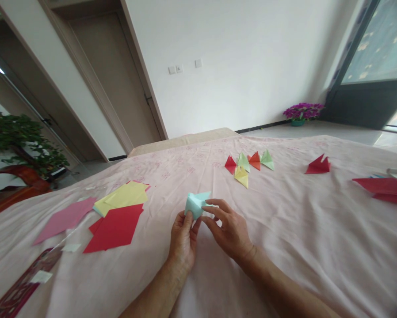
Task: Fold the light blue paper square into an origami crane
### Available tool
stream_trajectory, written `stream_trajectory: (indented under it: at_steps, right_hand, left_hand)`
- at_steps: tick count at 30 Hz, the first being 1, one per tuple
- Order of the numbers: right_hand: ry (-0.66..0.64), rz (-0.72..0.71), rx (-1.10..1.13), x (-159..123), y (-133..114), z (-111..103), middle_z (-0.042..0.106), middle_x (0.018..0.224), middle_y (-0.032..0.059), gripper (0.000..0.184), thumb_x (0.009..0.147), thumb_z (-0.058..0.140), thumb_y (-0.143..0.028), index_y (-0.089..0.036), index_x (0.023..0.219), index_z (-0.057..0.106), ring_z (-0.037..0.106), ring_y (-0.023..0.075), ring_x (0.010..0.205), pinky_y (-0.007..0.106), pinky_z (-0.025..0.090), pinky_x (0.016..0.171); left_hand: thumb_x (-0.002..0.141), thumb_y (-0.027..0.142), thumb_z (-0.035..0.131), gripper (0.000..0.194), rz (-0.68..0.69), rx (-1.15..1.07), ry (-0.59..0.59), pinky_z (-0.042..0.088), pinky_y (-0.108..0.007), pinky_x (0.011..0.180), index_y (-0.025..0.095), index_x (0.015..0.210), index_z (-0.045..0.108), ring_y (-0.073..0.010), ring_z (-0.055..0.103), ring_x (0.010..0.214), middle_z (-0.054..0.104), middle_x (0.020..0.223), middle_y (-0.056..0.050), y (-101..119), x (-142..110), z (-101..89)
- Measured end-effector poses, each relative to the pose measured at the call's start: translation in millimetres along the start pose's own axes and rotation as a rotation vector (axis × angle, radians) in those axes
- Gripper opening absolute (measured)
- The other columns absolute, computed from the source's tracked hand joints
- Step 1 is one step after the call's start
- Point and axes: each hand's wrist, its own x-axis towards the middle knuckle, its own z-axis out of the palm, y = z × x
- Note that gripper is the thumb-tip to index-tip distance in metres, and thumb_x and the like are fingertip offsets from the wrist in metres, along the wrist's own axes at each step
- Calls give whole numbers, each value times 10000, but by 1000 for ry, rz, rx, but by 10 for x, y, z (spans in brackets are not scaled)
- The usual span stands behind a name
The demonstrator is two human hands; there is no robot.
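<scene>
Pale blue in the centre of the frame: folded paper (193, 206), held up over the pink cloth (278, 229), with a pointed flap towards the upper right. Clamped in the left hand (183, 240), thumb across the front. Fingers of the right hand (232, 229) slightly apart and curved, tips at the paper's right side; impossible to tell whether pinching or only touching.

Best to keep the left thumb firm but light, close to the fold, without denting the rounded front. Work the right edge with fingertips only, easing the layers apart before pressing any crease. Avoid tugging at the pointed flap, for fear of tearing or skewing.

At left, red sheets (119, 229) beside yellow sheets (127, 194) and a pink sheet (64, 219). Right of centre, small folded pieces (241, 176) close together; farther right, a red folded piece (318, 165) alone.
</scene>
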Motion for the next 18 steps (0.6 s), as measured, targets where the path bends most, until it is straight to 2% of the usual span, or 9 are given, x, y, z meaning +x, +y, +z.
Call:
stream_trajectory:
  at_steps: [5, 11, 18]
  right_hand:
    - [26, 17, -49, 2, -26, 57, 662, 1106, 0, 227, 850, 636, -262, -287, 1074, 665, 635, 129, 742, 260, 502, 693]
    - [76, 25, -109, 50, -19, 53, 628, 1086, 37, 358, 835, 654, -275, -280, 1191, 617, 610, 193, 906, 310, 497, 756]
    - [69, 20, -157, 102, -48, 5, 585, 1130, 38, 319, 786, 696, -318, -294, 1100, 645, 595, 200, 894, 328, 486, 739]
  left_hand:
    - [733, 272, 775, 194, -15, -15, -36, 539, -230, 794, 166, 839, 653, -109, 659, 822, 693, 889, -11, -3, -2, -3]
    - [758, 280, 755, 188, -19, -5, -72, 535, -255, 844, 173, 864, 644, -118, 653, 887, 691, 936, -15, -30, 0, -19]
    - [779, 282, 737, 185, -42, -4, -105, 538, -258, 829, 168, 879, 632, -120, 654, 872, 689, 933, -24, -26, 0, -33]
